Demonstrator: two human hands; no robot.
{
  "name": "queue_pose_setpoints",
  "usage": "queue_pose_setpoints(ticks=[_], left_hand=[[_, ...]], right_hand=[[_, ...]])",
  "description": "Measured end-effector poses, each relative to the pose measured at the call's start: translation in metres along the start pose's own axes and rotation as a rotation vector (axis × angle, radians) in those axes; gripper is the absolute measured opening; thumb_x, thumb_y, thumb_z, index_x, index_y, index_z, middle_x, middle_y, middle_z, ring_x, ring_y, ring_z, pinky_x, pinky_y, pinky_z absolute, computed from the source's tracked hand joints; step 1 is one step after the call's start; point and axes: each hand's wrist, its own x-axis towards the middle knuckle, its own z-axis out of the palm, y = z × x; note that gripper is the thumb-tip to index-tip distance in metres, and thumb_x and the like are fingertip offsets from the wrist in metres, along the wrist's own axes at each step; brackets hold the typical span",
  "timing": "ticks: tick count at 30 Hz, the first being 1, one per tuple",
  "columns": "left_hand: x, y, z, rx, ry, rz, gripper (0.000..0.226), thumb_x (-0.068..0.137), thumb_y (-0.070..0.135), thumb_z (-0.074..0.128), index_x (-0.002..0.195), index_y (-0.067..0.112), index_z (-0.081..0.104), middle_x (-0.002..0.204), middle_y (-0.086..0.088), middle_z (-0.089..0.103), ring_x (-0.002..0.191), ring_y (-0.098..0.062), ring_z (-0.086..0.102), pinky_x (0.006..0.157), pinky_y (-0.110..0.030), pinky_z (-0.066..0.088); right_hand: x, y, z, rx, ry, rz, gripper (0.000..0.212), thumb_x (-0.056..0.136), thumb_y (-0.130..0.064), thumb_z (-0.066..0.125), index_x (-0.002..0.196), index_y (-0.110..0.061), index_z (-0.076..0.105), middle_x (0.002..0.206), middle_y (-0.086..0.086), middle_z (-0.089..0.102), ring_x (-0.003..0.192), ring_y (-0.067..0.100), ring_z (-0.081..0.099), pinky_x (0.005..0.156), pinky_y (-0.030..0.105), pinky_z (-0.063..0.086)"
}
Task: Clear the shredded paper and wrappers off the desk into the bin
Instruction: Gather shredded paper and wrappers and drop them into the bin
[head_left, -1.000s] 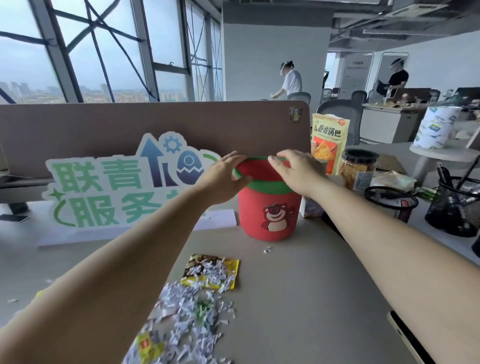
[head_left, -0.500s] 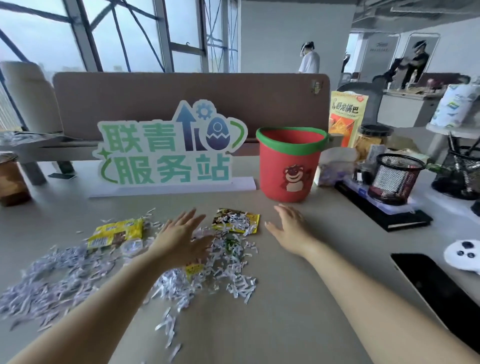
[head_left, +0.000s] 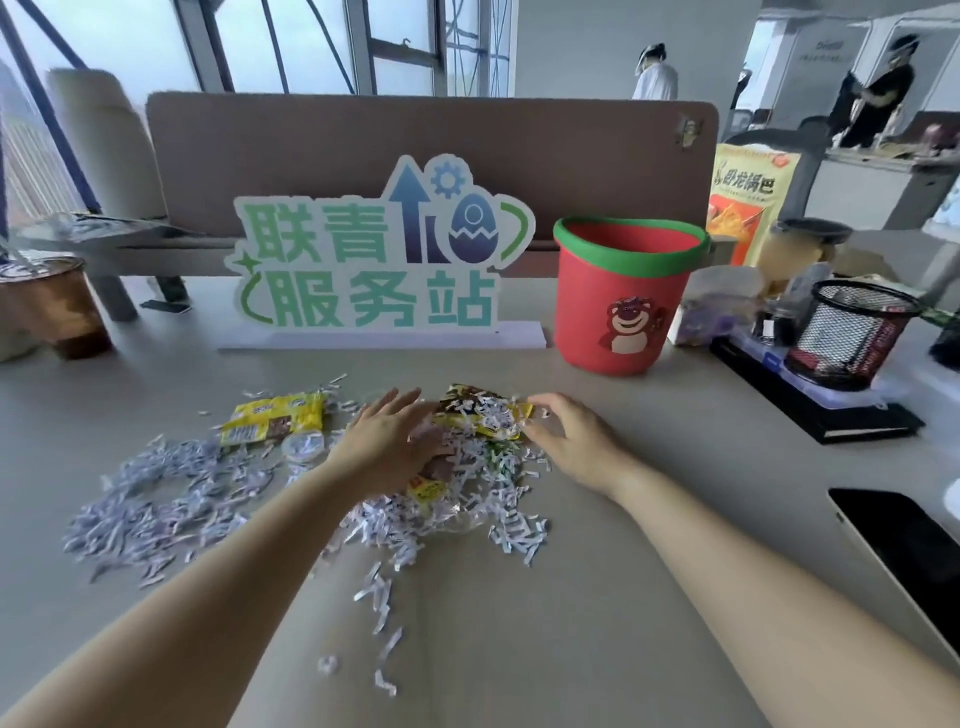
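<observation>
Gathering step: left hand (head_left: 387, 447) & right hand (head_left: 574, 441), both spread wide, nothing held, flank shredded paper (head_left: 467, 499) w/ wrappers (head_left: 485, 415) on desk (head_left: 597, 597). Next: scoop together, lift to bin (head_left: 626, 296) (upright, just beyond).

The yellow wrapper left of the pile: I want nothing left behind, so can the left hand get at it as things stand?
Probably yes: the yellow wrapper lies flat and uncovered on the desk just left of the left hand, with only loose shreds between.

Beige desk (head_left: 597, 597) is a mess: shredded paper (head_left: 171, 499) everywhere, yellow wrappers (head_left: 272, 418), red bin (head_left: 623, 301), cutout sign (head_left: 374, 260), mesh pen cup (head_left: 852, 332).
</observation>
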Motion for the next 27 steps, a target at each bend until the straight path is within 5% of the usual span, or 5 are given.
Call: queue_pose_setpoints(ticks=[5, 8, 16, 20, 27], left_hand=[[-0.026, -0.02, -0.01, 0.034, -0.115, -0.132, 0.074, 0.081, 0.072, 0.021, 0.145, 0.036, 0.008, 0.158, 0.002, -0.004, 0.146, -0.022, -0.01, 0.118, -0.041, -0.006], [-0.037, -0.029, -0.009, 0.064, -0.156, -0.095, 0.076, 0.08, 0.075, 0.021, 0.145, 0.039, 0.004, 0.158, 0.001, -0.004, 0.145, -0.019, -0.012, 0.117, -0.04, -0.009], [-0.078, -0.057, -0.026, 0.03, 0.037, -0.035, 0.105, 0.053, 0.094, 0.003, 0.143, 0.04, 0.013, 0.158, 0.007, 0.004, 0.146, -0.016, -0.003, 0.12, -0.043, -0.002], [-0.116, -0.065, -0.018, 0.042, -0.032, -0.127, 0.115, 0.042, 0.097, -0.006, 0.143, 0.044, 0.008, 0.158, 0.008, -0.005, 0.146, -0.015, -0.009, 0.12, -0.041, -0.002], [-0.127, -0.046, -0.017, 0.032, -0.054, -0.111, 0.09, 0.066, 0.087, 0.015, 0.144, 0.042, 0.004, 0.158, 0.005, -0.009, 0.146, -0.018, -0.006, 0.118, -0.04, -0.001]], right_hand=[[0.002, -0.025, 0.009, -0.149, -0.249, 0.012, 0.082, 0.081, -0.063, 0.047, 0.146, -0.027, 0.011, 0.159, -0.001, 0.004, 0.146, 0.018, 0.001, 0.12, 0.043, 0.007], [-0.005, -0.04, 0.017, -0.318, -0.399, -0.026, 0.092, 0.074, -0.076, 0.04, 0.146, -0.034, 0.001, 0.158, -0.006, -0.006, 0.145, 0.018, -0.011, 0.119, 0.044, -0.005], [-0.025, -0.054, 0.018, -0.139, -0.297, -0.052, 0.097, 0.065, -0.079, 0.039, 0.145, -0.031, 0.012, 0.158, -0.005, 0.008, 0.146, 0.017, 0.005, 0.119, 0.04, 0.008], [-0.044, -0.053, 0.033, -0.228, -0.303, -0.104, 0.107, 0.056, -0.091, 0.027, 0.144, -0.032, 0.012, 0.158, -0.005, 0.011, 0.145, 0.015, 0.009, 0.119, 0.038, 0.011], [-0.058, -0.086, 0.055, -0.262, -0.265, -0.167, 0.092, 0.07, -0.08, 0.024, 0.146, -0.029, 0.013, 0.158, -0.006, 0.006, 0.145, 0.019, 0.007, 0.119, 0.037, 0.008]])
